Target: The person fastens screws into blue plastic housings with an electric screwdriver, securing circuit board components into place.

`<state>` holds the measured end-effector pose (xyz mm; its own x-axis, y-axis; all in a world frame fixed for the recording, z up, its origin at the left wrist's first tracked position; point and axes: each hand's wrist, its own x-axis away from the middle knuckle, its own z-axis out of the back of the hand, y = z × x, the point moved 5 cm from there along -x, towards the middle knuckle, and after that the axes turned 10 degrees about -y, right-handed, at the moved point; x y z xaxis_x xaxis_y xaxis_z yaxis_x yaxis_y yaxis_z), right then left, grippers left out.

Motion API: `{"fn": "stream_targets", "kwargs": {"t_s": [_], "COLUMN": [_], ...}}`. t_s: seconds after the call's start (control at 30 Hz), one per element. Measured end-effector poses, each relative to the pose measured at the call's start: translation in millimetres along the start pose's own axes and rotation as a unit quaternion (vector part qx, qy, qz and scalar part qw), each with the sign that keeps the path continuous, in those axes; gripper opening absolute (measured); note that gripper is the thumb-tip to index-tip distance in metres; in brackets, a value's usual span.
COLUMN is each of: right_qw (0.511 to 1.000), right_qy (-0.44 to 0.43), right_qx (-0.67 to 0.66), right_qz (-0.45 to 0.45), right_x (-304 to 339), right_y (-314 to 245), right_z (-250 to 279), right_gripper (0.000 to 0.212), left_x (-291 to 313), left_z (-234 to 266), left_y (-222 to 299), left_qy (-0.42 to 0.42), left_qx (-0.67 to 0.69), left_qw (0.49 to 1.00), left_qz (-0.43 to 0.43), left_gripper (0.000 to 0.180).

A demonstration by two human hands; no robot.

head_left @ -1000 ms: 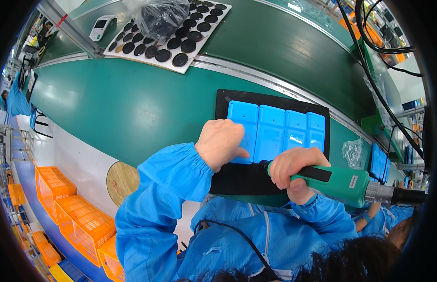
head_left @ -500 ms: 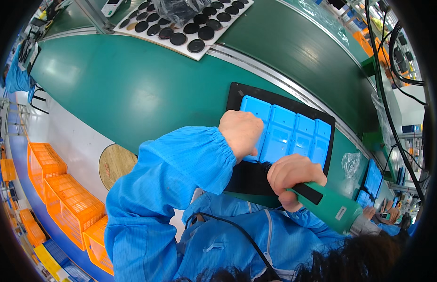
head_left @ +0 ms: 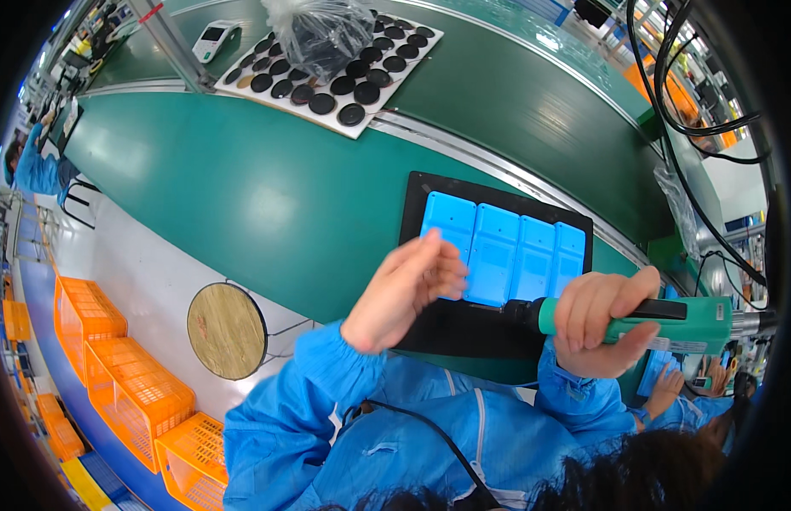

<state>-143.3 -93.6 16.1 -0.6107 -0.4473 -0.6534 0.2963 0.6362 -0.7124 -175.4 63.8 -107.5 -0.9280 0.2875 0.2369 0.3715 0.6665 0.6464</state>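
Observation:
My right hand [head_left: 601, 319] is wrapped round a green power screwdriver [head_left: 698, 326], which lies nearly level with its black nose pointing left. That nose is close to the near edge of the blue plastic casings [head_left: 495, 255]; I cannot tell whether its tip touches them. Several casings lie side by side on a black mat [head_left: 464, 328]. My left hand [head_left: 404, 289] is raised in front of the leftmost casing, covering part of it. Its fingers are curled inward, and what they hold, if anything, is hidden.
Behind, a white board [head_left: 349, 129] carries black round parts and a clear plastic bag [head_left: 319, 34]. A handheld device [head_left: 217, 41] stands further left. Orange crates [head_left: 140, 387] and a round stool [head_left: 227, 330] are at left. Black cables [head_left: 668, 128] hang at right; another person's hand [head_left: 665, 387] is nearby.
My left hand has drawn back left from the casings. My right hand has moved right with the screwdriver, which has swung from slanting to nearly level. The view has shifted slightly.

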Motion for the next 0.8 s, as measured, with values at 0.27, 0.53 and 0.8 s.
{"fn": "stream_targets", "kwargs": {"t_s": [0.27, 0.53, 0.8], "right_qw": [0.998, 0.998, 1.0], "right_qy": [-0.041, -0.051, -0.016], "right_qx": [-0.048, -0.028, 0.005], "right_qz": [-0.012, -0.005, 0.023], "right_x": [0.7, 4.3, -3.0], "right_y": [12.6, 18.9, 6.1], "right_z": [-11.2, -13.8, -8.7], "right_gripper": [0.031, 0.03, 0.034], "left_x": [9.4, 8.5, 20.9], "left_z": [-17.8, -18.7, -13.6], "left_y": [-32.4, -35.5, -43.2], "left_qy": [-0.069, -0.094, -0.064], "left_qx": [0.205, 0.206, 0.087], "left_qw": [0.976, 0.974, 0.994], "left_qz": [0.012, 0.017, 0.012], "left_gripper": [0.056, 0.049, 0.031]}}
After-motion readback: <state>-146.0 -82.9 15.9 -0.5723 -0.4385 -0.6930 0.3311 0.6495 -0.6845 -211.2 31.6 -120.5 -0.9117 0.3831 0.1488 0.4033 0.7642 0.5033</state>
